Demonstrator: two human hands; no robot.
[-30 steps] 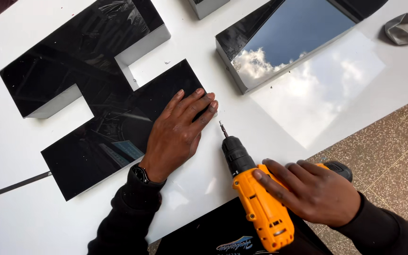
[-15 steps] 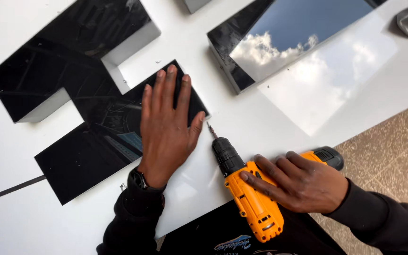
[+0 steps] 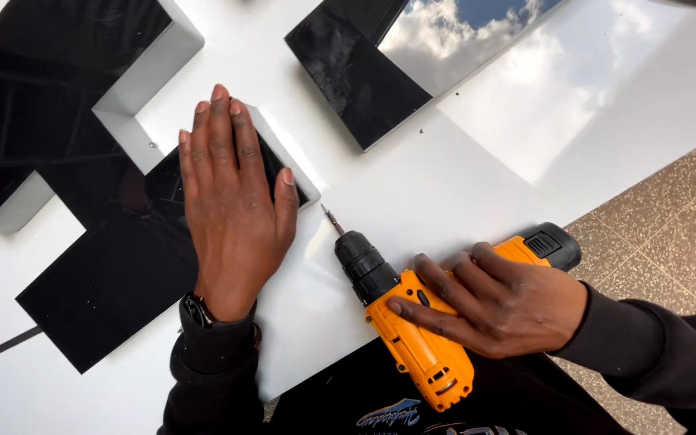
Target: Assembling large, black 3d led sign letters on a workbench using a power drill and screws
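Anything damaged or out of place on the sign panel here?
Nothing stands out. The left hand lies flat on the black letter piece, which sits on the white panel. The right hand holds the yellow drill, its bit aimed at the piece's side wall. No cracks or dents show.

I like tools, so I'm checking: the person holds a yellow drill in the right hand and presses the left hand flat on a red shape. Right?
Almost. In the head view the shape under the left hand is black, not red. The right hand does hold the yellow drill.
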